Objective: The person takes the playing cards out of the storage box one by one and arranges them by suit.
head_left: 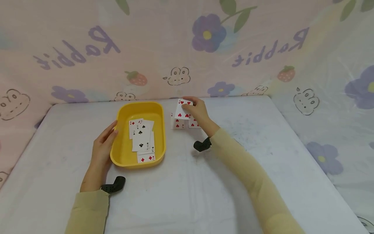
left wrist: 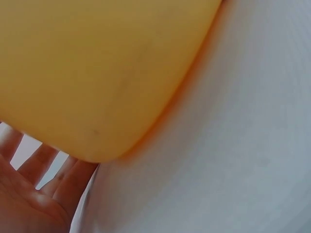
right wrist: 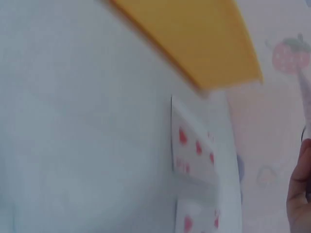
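Note:
My left hand [head_left: 100, 148] rests against the left side of a yellow plastic tray [head_left: 162, 130], its fingertips at the outer wall. Fingers of that hand [left wrist: 31, 165] stretch along the tray wall [left wrist: 97, 87] in the left wrist view. Inside the tray several playing cards overlap face up, a two of clubs [head_left: 140, 139] on top. Between thumb and fingers my right hand [head_left: 200, 112] pinches a four of hearts [head_left: 182, 113], raised over the table. Below it lie two red heart cards, one on the left [head_left: 177, 125] and one on the right [head_left: 194, 123], both partly covered in the head view.
A white cloth covers the table [head_left: 175, 195]. Behind it hangs a patterned curtain [head_left: 163, 48], close to the table's far edge. Black wrist cameras, left [head_left: 114, 185] and right [head_left: 202, 145], stick out from the wrists.

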The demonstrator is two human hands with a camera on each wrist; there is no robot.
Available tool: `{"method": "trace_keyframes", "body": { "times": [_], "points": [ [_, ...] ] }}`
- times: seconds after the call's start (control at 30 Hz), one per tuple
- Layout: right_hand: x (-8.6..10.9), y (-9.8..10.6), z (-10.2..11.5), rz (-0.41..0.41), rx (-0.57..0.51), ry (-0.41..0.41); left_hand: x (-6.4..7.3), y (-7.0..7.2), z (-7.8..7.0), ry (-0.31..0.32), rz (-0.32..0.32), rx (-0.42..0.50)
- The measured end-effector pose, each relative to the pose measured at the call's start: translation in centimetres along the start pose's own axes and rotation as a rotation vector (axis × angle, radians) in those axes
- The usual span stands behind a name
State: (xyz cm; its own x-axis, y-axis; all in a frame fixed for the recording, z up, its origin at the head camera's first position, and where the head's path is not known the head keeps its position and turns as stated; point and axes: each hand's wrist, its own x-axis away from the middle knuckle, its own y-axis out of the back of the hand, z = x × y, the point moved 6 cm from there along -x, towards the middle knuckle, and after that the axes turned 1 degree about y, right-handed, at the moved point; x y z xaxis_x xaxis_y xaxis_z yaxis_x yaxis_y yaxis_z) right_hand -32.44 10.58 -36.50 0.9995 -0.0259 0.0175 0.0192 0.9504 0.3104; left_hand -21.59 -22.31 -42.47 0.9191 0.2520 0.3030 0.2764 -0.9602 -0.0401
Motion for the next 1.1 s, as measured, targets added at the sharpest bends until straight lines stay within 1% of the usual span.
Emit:
{"method": "trace_keyframes", "body": {
  "times": [0.13,0.3,0.47,0.57,0.67,0.77,1.0,1.1],
  "points": [
    [0.0,1.3,-1.0,0.01,-0.021,-0.001,-0.1,-0.1,0.1,-0.01,0.008,0.01],
    [-0.1,2.4,-2.7,0.036,-0.011,-0.02,-0.2,0.1,0.1,-0.016,0.005,0.008],
    [-0.3,3.7,-4.3,0.061,0.025,-0.061,-0.1,0.5,0.2,-0.01,-0.002,0.004],
    [-0.4,4.6,-5.2,0.077,0.028,-0.098,0.0,0.5,0.3,-0.003,0.0,0.013],
    [-0.6,5.6,-5.8,0.087,0.05,-0.115,-0.1,0.4,0.3,-0.005,0.006,0.021],
    [-0.8,6.4,-6.2,0.091,0.086,-0.11,-0.2,0.3,0.3,-0.013,0.008,0.026],
    [-1.2,7.7,-7.3,0.1,0.141,-0.124,-0.4,0.2,0.3,-0.017,0.009,0.028],
    [-1.5,8.2,-7.5,0.126,0.172,-0.124,-0.4,0.0,0.2,-0.021,0.005,0.024]
  ]
}}
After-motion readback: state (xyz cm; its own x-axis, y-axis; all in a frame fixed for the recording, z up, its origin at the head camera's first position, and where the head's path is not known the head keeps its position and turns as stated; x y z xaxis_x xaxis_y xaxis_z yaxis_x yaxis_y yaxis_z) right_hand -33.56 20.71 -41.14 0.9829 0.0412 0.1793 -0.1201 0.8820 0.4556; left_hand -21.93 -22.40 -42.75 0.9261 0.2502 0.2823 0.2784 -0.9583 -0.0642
